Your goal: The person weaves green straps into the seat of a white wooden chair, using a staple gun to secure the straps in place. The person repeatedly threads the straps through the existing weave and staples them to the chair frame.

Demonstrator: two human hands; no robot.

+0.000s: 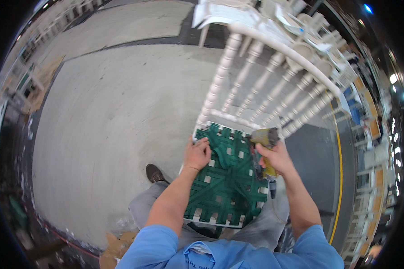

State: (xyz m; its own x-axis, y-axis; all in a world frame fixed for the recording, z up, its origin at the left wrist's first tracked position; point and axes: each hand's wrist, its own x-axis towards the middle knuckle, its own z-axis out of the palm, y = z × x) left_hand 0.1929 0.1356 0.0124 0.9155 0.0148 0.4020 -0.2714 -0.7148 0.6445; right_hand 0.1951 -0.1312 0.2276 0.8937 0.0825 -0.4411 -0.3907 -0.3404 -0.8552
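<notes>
A white chair (pixel 280 38) with a back of turned spindles stands before me, its seat close to my lap. Green webbing straps (pixel 229 179) criss-cross the seat in a woven pattern, with small gaps between them. At the seat's far left corner, my left hand (pixel 198 153) has its fingers closed on the webbing. My right hand (pixel 276 158) grips a yellow and grey staple gun (pixel 265 138) by its handle, over the right side of the seat. A hose (pixel 273 188) hangs from the handle's lower end. The gun's nose is partly hidden.
Several white chairs (pixel 224 13) are piled behind this one, and more line the right side. A yellow floor line (pixel 340 179) runs along the right. Brown cardboard (pixel 116 249) lies by my left leg. White furniture (pixel 27 85) stands at far left on the grey floor (pixel 98 134).
</notes>
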